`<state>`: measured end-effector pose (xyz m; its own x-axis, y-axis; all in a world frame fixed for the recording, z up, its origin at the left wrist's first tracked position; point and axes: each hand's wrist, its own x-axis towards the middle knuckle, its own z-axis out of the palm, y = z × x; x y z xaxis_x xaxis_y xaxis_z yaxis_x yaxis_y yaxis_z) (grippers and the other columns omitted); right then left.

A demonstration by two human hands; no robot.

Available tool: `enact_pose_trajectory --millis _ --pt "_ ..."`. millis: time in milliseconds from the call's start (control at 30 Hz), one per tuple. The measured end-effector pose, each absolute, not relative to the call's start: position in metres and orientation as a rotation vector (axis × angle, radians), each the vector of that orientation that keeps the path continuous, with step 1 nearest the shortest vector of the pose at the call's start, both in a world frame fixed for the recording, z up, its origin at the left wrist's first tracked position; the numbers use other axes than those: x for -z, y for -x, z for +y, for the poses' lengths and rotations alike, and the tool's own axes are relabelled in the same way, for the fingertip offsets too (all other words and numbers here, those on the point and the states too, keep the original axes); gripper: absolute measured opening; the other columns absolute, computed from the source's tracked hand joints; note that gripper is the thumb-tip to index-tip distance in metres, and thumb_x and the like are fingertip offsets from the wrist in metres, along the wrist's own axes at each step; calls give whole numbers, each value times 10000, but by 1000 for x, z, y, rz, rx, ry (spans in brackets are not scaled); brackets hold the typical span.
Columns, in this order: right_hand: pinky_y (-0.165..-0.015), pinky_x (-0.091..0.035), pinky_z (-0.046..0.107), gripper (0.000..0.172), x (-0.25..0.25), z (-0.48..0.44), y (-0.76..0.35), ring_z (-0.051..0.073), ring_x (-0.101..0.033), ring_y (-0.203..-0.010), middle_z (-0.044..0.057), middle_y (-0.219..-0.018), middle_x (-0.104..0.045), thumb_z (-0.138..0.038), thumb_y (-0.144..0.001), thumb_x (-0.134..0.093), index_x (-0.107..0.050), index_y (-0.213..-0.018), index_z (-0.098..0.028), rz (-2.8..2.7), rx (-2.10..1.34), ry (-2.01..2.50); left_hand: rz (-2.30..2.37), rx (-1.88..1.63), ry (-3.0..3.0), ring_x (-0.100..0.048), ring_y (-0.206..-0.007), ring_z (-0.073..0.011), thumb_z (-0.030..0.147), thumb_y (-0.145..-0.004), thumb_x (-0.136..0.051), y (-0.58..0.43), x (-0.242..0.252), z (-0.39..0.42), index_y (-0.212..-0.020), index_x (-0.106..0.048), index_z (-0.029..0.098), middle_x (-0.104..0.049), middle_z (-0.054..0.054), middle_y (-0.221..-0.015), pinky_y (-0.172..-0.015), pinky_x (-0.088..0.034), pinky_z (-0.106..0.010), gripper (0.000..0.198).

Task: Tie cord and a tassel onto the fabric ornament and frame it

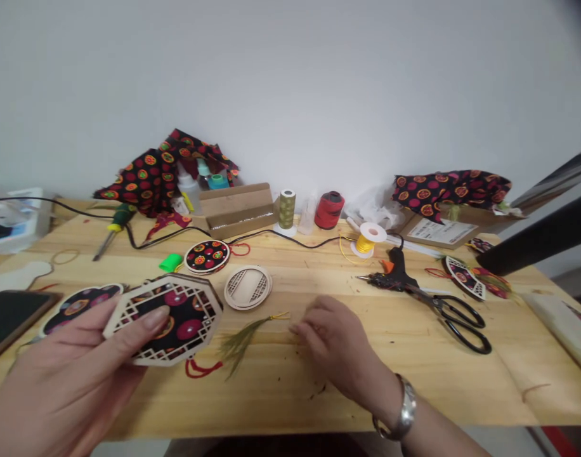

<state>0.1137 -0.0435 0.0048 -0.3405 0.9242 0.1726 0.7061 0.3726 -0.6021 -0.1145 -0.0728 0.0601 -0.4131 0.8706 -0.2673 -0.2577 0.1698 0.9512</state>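
My left hand (95, 362) grips an octagonal wooden ornament (190, 317), its thumb across the front. Pale lattice frames dark fabric with magenta and orange round motifs. A red cord (203, 368) hangs at its lower edge. Low over the table, my right hand (331, 343) has its fingers curled together; whatever they may pinch is hidden. Just left of those fingertips lies a green tassel (245, 343) with a yellow loop. Behind it rests a round lattice wooden piece (247, 287), and beyond that a round fabric-faced ornament (207, 256) with a red cord.
At right lie a black glue gun (395, 273) and black-handled scissors (462, 320). Thread spools (287, 209) and an open cardboard box (240, 212) line the wall. A screwdriver (114, 228), a black cable (186, 231) and a phone (14, 317) are at left.
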Motion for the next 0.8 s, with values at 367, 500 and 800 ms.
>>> enact_pose_trajectory --millis 367,500,800 --pt "-736 -404 300 133 4 -23 -84 187 -505 -819 64 -823 -616 -76 -791 -527 -627 -760 -158 -2302 -541 1336 1306 -1304 -414 -709 -748 -232 124 -565 -800 113 -43 -73 -1052 -653 221 -761 -10 -877 -592 -601 -287 518" --pt "-583 -380 245 91 -7 -17 -116 115 -494 -596 14 -655 -609 -159 -768 -574 -643 -707 -155 -1655 -1119 1520 1253 -1188 -514 -707 -753 -231 206 -590 -802 95 -35 -69 -955 -698 205 -760 -26 -852 -638 -585 -282 379" --pt "-424 -239 153 290 -14 -21 -175 60 -471 -520 22 -596 -616 -210 -608 -767 -691 -869 -110 -692 -1673 1098 1019 -985 -836 -684 -776 -189 236 -717 -717 39 -28 -22 -996 -693 206 -750 -36 -907 -716 -544 -273 281"
